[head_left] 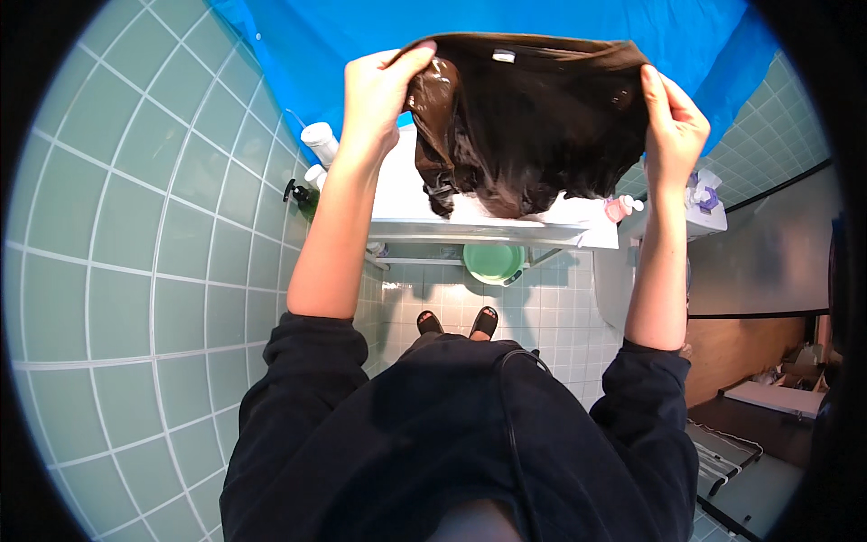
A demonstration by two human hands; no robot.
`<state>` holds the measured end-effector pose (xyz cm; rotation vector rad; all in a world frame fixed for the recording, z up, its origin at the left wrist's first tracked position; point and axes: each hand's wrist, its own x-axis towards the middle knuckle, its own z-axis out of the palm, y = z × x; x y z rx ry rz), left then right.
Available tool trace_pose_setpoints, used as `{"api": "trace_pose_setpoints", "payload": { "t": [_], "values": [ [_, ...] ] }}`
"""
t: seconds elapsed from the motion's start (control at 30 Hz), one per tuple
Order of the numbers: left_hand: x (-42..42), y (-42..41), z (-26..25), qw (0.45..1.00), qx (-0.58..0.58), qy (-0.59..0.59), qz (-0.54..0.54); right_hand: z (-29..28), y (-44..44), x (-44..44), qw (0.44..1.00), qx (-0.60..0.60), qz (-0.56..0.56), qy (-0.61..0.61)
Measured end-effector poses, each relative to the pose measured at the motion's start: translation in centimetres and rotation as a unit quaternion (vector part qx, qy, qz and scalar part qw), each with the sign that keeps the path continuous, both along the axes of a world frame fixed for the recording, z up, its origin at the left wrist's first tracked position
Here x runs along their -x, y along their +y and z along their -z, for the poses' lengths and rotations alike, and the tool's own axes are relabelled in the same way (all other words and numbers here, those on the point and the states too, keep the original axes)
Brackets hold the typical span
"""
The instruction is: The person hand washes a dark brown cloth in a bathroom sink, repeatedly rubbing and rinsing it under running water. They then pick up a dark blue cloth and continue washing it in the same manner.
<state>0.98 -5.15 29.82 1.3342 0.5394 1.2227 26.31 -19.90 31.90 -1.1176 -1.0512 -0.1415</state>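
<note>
A dark brown garment, wet-looking and shiny, hangs stretched between my two hands, with a small white tag inside its top band. My left hand pinches the band's left corner between thumb and fingers. At the opposite corner, my right hand grips the band the same way. Behind and below the garment lies a white tabletop, partly hidden by it. Whether the lower folds touch the tabletop, I cannot tell.
A white bottle and a dark green pump bottle stand at the left. A pink pump bottle is at the right. Under the table sits a green basin. Blue sheeting hangs behind; a tiled wall rises left.
</note>
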Motion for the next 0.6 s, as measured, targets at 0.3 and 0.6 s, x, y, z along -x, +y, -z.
{"api": "trace_pose_setpoints", "payload": {
  "t": [0.3,0.6],
  "values": [
    [3.3,-2.9,13.9,0.904,0.39,0.004,0.176,12.8,1.3,14.0,0.964,0.232,-0.088,-0.091],
    [4.7,-3.5,11.6,0.964,0.266,-0.015,-0.005,13.8,-1.6,12.9,0.935,0.149,-0.32,0.016]
  ]
}}
